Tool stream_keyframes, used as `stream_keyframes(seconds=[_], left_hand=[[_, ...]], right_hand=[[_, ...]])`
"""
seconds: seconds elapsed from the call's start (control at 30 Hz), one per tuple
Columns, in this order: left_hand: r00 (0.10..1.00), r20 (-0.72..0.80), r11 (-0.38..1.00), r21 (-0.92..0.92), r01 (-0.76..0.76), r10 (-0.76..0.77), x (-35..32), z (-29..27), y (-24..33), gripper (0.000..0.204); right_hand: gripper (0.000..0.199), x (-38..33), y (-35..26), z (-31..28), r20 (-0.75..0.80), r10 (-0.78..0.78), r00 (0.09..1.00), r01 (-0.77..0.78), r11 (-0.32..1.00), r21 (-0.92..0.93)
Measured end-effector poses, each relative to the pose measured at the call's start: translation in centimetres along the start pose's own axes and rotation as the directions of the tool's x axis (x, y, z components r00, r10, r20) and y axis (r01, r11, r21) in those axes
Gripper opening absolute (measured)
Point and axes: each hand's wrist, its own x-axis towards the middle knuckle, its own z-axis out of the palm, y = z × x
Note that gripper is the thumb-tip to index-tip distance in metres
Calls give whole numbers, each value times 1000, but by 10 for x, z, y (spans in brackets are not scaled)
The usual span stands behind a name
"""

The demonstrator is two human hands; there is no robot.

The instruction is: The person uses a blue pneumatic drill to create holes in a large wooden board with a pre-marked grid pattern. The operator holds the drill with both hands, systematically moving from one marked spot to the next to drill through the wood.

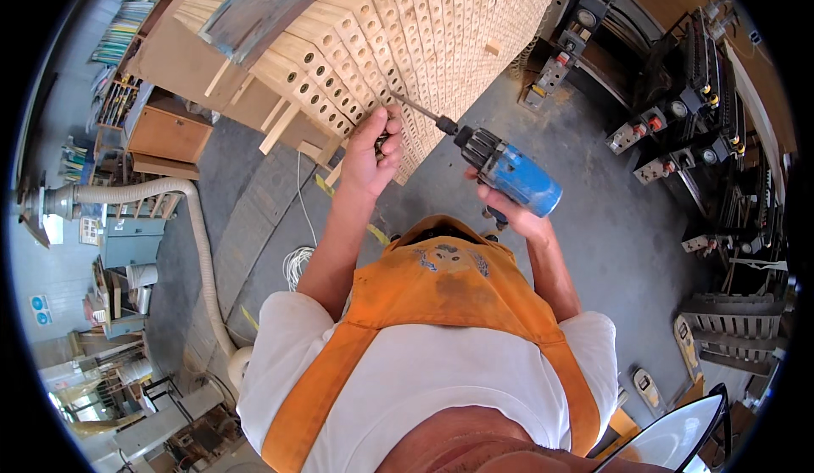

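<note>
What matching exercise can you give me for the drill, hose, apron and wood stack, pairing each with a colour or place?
Things:
1. drill
2. hose
3. apron
4. wood stack

Colour or place:
A. orange, over a white shirt
B. pale, curving across the floor at left
C. blue body, in the right hand
D. light, full of round holes, ahead of the left hand

Pairs: 1-C, 2-B, 3-A, 4-D
</note>
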Motion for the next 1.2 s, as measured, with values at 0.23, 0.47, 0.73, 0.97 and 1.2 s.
stream_keyframes(seconds=[0.23, 0.47, 0.73, 0.97, 1.2], left_hand=[[999, 30, 988, 153, -31, 26, 2, 8, 7, 26], [996, -59, 929, 360, 87, -71, 1, 9, 10, 23], [983, -160, 892, 452, -12, 94, 12, 20, 1, 26], [964, -102, 961, 157, -229, 247, 16, 23, -7, 31], [996, -83, 997, -72, 40, -46, 9, 10, -8, 26]], right_hand=[[31, -5, 13, -21, 90, -51, 995, 33, 981, 193], [31, -6, 20, -25, 125, 40, 991, -77, 949, 306], [39, -16, 19, 1, 4, 124, 992, -124, 992, 29], [34, 10, 22, 30, -3, -23, 1000, 23, 985, 169], [27, 14, 11, 29, -52, -12, 999, 15, 999, 43]])
